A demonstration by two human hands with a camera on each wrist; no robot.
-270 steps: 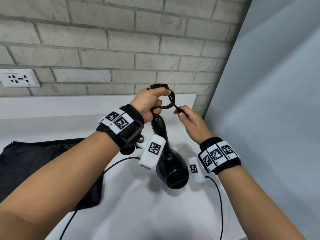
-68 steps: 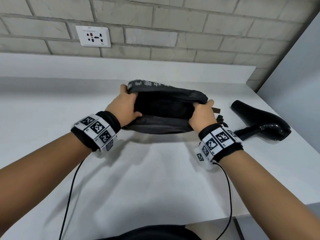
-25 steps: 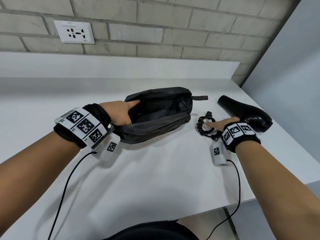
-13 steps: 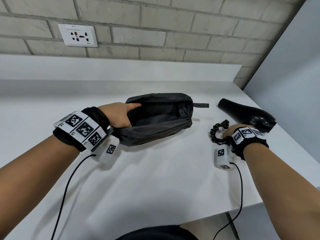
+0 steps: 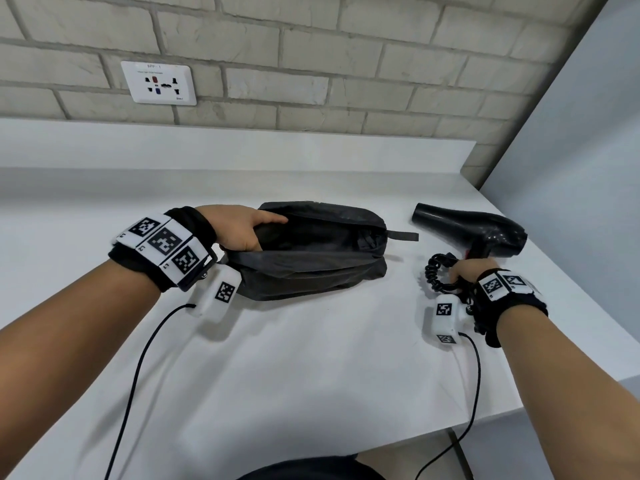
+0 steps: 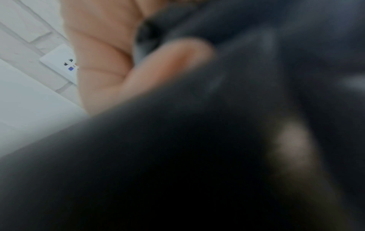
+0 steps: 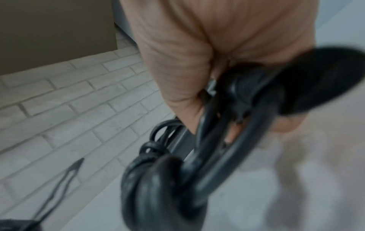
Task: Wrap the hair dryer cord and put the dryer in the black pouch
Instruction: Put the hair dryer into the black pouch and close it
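The black pouch (image 5: pixel 311 251) lies unzipped in the middle of the white counter (image 5: pixel 311 358). My left hand (image 5: pixel 242 230) is at its left end, fingers tucked inside the opening and holding the rim apart; in the left wrist view the pouch fabric (image 6: pixel 197 156) fills the frame. The black hair dryer (image 5: pixel 474 228) lies on its side at the right, nozzle pointing left. My right hand (image 5: pixel 467 271) grips its handle together with the coiled cord bundle (image 5: pixel 437 277). The right wrist view shows the cord loops (image 7: pixel 177 171) held in my curled fingers (image 7: pixel 177 78).
A white wall socket (image 5: pixel 158 83) sits on the brick wall behind the counter. A grey panel (image 5: pixel 571 168) closes off the right side. The counter's front edge runs near my body, and thin black sensor cables (image 5: pixel 138 375) trail from both wrists.
My right hand has closed round the dryer handle and cord bundle, drawing the coil slightly toward me. The left hand keeps holding the pouch open.
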